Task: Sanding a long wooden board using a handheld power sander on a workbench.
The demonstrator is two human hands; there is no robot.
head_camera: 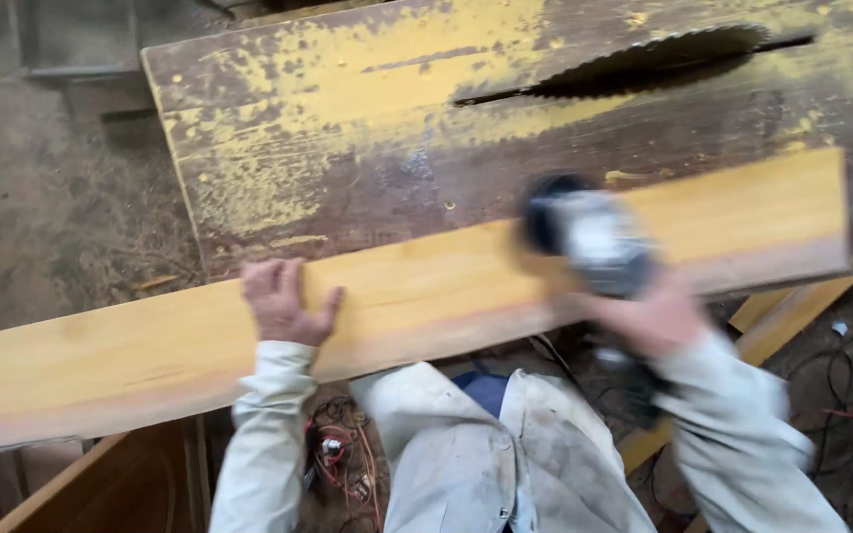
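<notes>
Your left hand [283, 301] lies flat on the long pale yellow wooden plank [417, 296], fingers spread and pressed down on its upper face, thumb out to the side near the edge closest to you. Your right hand [649, 321] is wrapped tight around the grey and black handheld power sander [589, 237], fingers closed on its body; the tool is blurred, so you cannot tell how squarely its base meets the wood.

The plank runs slantwise across the worn table-saw top with flaking yellow paint [348, 128], its left end hanging well past the table edge over the dusty workshop floor [51, 217]. The toothed circular saw blade [663, 59] stands up through its slot beyond the plank, apart from both your hands.

As a judgement on progress: the sander sits on the right half of the board, and the surface there and to the left looks much alike in colour, with a darker reddish band along the near edge. Nothing marks a finished stretch from a raw one, so how much remains cannot be told. A tangle of red and black cables [343, 454] lies on the floor by your legs
</notes>
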